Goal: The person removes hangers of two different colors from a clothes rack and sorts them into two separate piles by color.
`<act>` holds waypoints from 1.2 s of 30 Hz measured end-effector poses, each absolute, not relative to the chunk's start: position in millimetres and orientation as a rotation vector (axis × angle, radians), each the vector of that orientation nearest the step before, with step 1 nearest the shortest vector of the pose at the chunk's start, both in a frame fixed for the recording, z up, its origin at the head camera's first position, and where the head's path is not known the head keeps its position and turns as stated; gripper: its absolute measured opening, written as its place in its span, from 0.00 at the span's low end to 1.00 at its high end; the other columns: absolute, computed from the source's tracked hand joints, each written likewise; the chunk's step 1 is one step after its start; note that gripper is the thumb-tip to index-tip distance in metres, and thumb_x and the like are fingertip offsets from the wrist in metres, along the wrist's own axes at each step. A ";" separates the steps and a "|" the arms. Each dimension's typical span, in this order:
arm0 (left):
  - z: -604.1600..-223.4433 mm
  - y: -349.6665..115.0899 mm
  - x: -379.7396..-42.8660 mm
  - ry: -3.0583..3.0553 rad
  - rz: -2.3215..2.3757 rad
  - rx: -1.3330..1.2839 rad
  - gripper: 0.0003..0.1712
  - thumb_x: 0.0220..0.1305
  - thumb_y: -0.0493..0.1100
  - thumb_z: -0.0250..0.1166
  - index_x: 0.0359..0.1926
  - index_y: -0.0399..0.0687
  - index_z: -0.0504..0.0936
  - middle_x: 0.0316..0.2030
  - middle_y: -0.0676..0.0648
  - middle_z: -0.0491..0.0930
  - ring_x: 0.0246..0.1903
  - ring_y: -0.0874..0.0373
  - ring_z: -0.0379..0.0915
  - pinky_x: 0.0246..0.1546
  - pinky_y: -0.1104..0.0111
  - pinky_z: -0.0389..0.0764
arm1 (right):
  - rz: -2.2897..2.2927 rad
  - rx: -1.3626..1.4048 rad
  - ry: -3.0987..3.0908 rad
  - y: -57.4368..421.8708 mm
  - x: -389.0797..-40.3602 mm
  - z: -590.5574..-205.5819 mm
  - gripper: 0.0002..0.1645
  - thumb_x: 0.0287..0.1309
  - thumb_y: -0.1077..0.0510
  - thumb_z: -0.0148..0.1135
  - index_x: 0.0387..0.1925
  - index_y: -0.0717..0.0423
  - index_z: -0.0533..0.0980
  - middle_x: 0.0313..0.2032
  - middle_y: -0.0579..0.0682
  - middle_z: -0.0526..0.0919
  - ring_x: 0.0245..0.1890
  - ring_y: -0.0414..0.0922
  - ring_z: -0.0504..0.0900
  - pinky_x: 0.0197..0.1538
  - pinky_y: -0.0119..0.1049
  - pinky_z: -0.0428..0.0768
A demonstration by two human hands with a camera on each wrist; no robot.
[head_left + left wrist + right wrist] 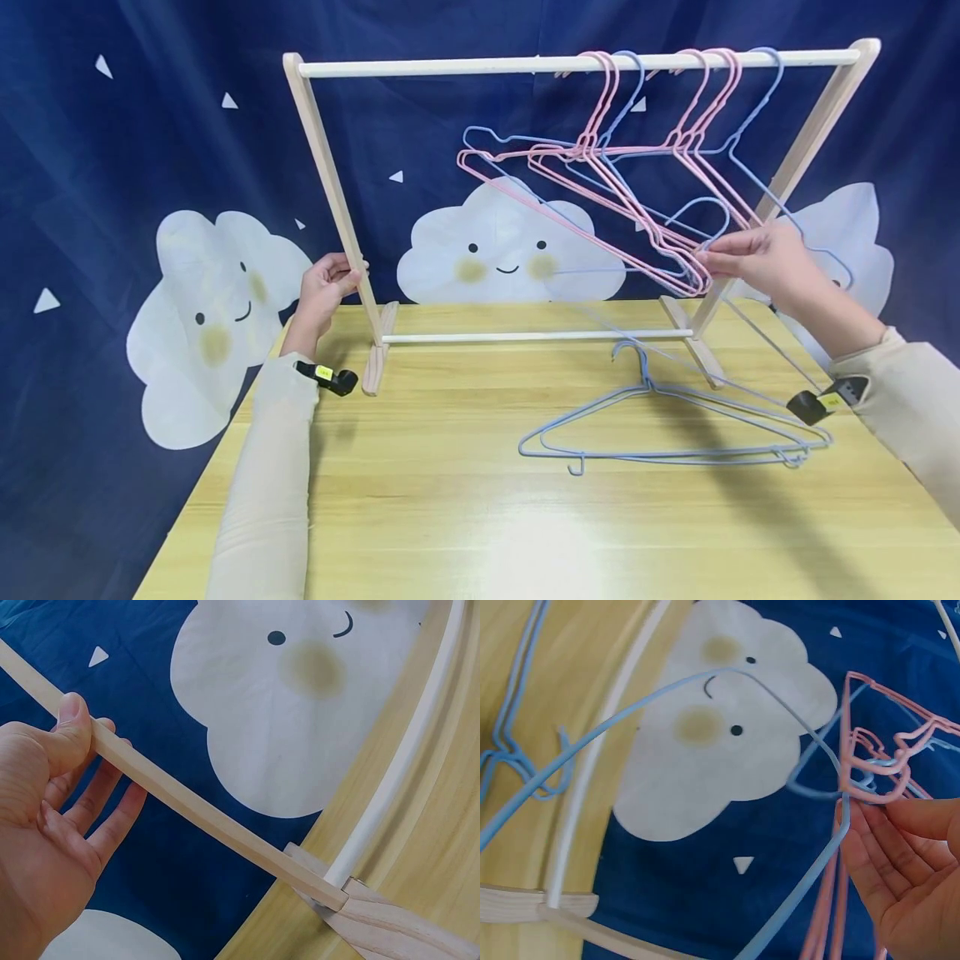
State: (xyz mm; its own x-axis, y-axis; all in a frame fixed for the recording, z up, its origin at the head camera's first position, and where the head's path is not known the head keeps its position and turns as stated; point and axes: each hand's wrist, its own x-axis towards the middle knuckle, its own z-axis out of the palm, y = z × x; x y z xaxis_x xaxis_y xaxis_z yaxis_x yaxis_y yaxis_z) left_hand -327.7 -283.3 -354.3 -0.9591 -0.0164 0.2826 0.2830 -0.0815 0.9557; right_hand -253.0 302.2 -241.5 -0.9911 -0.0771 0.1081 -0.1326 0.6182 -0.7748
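Yellow wrist labels [323, 372], print illegible; left hand [324, 290] round wooden post [328, 175], right hand [772, 258] in pinch on blue hanger [798, 886].

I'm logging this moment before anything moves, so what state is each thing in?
Rack: upright on the table.
Pink hangers: hooked on the rail.
Hung blue hangers: hooked on the rail too.
Lower blue hangers: lying on the table, overlapping.
Raised blue hanger: off the rail, hook below it.
Left hand: gripping the rack.
Right hand: pinching the raised blue hanger.
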 end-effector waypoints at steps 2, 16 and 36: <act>-350.4 -281.5 -324.1 -1.986 -2.144 -0.291 0.08 0.70 0.29 0.62 0.44 0.46 0.80 0.35 0.57 0.88 0.38 0.67 0.83 0.41 0.77 0.85 | 1.319 0.189 -2.787 304.9 -250.8 -249.2 0.16 0.70 0.55 0.65 0.28 0.27 0.84 0.22 0.24 0.86 0.30 0.24 0.85 0.40 0.09 0.72; -348.0 -281.4 -322.4 -2.019 -2.124 -0.257 0.07 0.68 0.33 0.65 0.44 0.48 0.80 0.36 0.57 0.87 0.40 0.65 0.81 0.43 0.78 0.85 | 1.495 0.241 -2.825 314.3 -237.3 -313.2 0.17 0.69 0.62 0.63 0.49 0.76 0.80 0.27 0.35 0.89 0.30 0.33 0.88 0.38 0.25 0.86; -348.8 -280.8 -322.1 -2.017 -2.127 -0.252 0.08 0.67 0.33 0.67 0.44 0.48 0.80 0.37 0.57 0.87 0.40 0.65 0.81 0.43 0.78 0.85 | 1.902 0.226 -3.008 306.3 -266.8 -370.0 0.16 0.65 0.66 0.64 0.49 0.76 0.79 0.30 0.44 0.87 0.32 0.36 0.86 0.41 0.31 0.88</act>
State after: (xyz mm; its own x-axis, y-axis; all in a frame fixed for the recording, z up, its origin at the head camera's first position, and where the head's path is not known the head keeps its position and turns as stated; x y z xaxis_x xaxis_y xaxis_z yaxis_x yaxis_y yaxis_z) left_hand -322.1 -280.8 -348.8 -0.9656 -0.0269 0.2585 0.2595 -0.0499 0.9644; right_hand -266.8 306.3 -370.0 -0.9037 -0.3216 -0.2828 0.1177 0.4484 -0.8861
